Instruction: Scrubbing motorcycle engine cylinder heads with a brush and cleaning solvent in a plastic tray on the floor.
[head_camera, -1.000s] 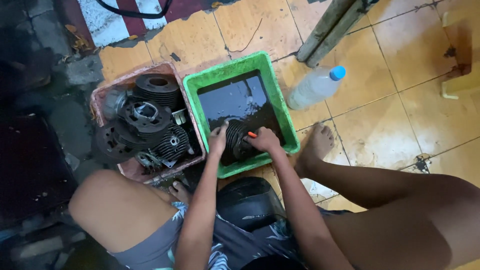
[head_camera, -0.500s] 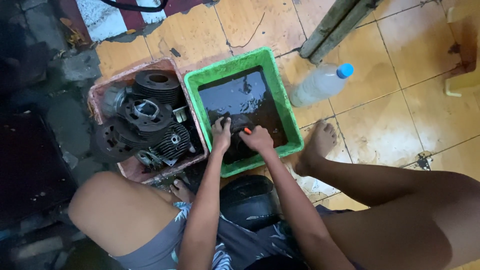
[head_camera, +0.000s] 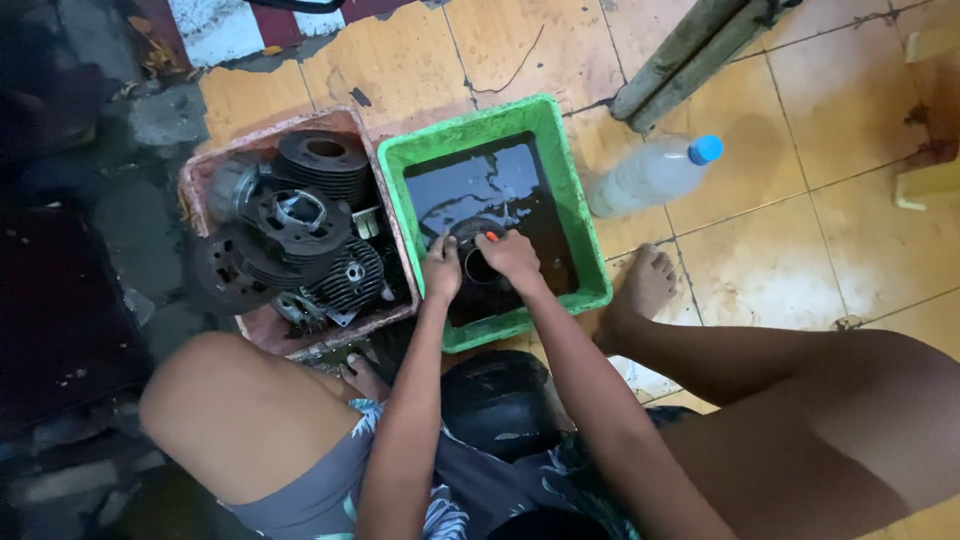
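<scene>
A green plastic tub (head_camera: 570, 200) holds dark oily liquid. In it lies a dark round finned engine cylinder (head_camera: 478, 268), partly sunk. My left hand (head_camera: 441, 270) grips the cylinder's left side. My right hand (head_camera: 510, 256) rests on its top right and holds a small tool with an orange tip (head_camera: 491, 236), mostly hidden by the fingers. Both wrists reach in over the tub's near rim.
A pink crate (head_camera: 262, 330) left of the tub is full of several dark finned engine cylinders (head_camera: 300, 215). A clear plastic bottle with a blue cap (head_camera: 655, 172) lies on the orange tiled floor to the right. A wooden post (head_camera: 690, 55) leans behind. My bare foot (head_camera: 637, 292) rests beside the tub.
Both hands and the cylinder have shifted slightly up and away inside the tub, and the view has moved a little.
</scene>
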